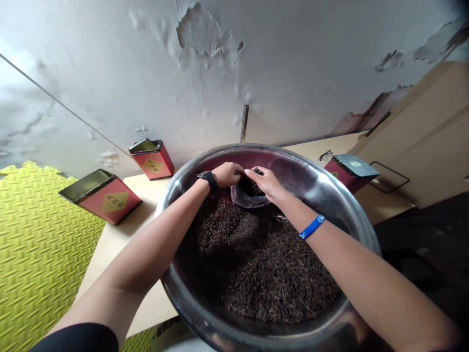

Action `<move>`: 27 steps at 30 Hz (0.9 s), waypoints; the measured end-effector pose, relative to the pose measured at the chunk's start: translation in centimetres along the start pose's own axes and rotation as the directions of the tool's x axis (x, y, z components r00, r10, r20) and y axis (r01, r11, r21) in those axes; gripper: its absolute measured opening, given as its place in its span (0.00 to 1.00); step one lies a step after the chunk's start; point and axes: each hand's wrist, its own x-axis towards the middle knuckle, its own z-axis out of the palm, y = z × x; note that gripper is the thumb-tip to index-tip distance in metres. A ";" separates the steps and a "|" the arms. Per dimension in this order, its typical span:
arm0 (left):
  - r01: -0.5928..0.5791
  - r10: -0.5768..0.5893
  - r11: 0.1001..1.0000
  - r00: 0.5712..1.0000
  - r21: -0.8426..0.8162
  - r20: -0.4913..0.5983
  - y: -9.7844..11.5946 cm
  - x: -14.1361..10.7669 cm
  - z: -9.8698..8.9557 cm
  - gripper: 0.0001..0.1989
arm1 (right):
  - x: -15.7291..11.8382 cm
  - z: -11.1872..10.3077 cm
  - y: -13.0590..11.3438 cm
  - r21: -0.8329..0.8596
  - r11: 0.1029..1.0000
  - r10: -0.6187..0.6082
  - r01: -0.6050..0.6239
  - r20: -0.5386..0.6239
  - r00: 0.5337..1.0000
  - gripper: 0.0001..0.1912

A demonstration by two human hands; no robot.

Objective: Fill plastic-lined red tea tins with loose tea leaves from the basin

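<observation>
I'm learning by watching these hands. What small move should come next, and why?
Perhaps gently draw the bag's mouth together: the left hand and right hand are at the bag's open rim, dark material shows inside, and more lies loose around it in the basin.

From my end the basin [318,178] reads as polished metal, glossy with bright streaks along its wall. The dark dried leaves [286,274] look matt, brittle and rough. I take the small bag [249,201] for thin plastic with a faint sheen. The red tins [93,200] appear smooth painted metal, the worktop [110,244] pale smooth wood, the yellow mat [44,234] ridged foam, and the wall [300,73] blistered, flaking paint.
</observation>
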 end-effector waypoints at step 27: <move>0.052 -0.052 0.999 0.998 -0.005 0.034 0.0 0.1 -0.1 0.18 | 0.0 -1.4 -2.2 -0.051 0.996 -0.073 0.075 0.053 0.996 0.13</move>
